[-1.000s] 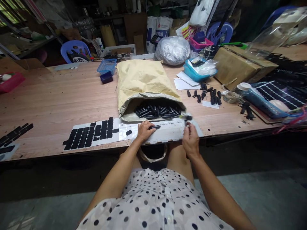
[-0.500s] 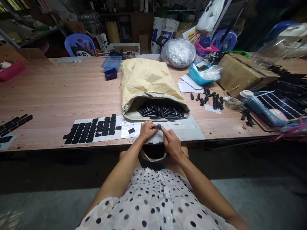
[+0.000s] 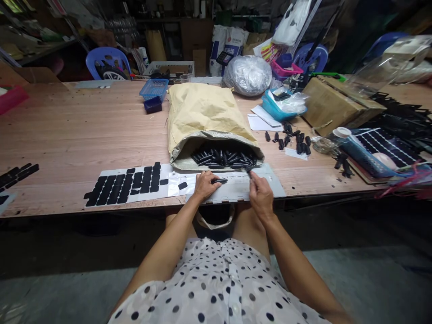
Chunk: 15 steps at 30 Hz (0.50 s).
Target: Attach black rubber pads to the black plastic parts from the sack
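Right hand, fingers closed on a blurred dark object, has drawn rightward off the slender, glossy black piece left hand pinches at its fingertips, so work there seems paused.

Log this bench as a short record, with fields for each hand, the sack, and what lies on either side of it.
Left hand: holding a slim black piece over the grey board
Right hand: gripping a dark object, too blurred to identify
Sack: lying down, mouth toward the person, black pieces inside
Left side: black patches on a white sheet; blue basket
Right side: loose black parts; cardboard box
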### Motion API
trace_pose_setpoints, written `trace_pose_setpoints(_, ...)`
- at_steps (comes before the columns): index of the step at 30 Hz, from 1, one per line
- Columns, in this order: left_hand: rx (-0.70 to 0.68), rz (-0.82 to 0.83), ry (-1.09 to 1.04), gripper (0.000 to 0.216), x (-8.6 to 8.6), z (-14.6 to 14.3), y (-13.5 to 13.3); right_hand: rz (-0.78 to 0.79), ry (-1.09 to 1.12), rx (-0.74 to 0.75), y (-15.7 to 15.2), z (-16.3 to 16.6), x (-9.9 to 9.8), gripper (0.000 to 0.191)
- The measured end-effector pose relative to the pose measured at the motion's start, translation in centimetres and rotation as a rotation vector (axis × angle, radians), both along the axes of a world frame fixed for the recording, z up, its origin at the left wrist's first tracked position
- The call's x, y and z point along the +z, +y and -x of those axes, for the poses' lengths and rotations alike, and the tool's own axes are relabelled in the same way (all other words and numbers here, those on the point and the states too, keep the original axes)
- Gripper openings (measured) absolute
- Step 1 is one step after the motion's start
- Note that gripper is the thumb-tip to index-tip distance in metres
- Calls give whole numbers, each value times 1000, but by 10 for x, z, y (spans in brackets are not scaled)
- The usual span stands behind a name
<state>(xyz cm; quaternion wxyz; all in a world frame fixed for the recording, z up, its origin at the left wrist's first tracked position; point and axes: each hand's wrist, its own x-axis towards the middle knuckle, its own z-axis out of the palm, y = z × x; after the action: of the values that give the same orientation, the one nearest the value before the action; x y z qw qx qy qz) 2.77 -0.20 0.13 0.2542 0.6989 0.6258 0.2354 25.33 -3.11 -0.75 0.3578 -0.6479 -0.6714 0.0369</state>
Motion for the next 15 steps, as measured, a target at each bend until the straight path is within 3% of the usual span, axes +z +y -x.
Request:
trace_pose_setpoints(6,-14,-2,19,13,4,0,-1,207,-144,-458,44,-74,8,40)
trace_pose_setpoints(10,-22,-16,24,13,2,3,0,321,-215,-529,59,-86,6,35)
trace_pose_setpoints(15,-92,-68,59,14,2,7,-3,251,-249,-552,61,-75,1,37)
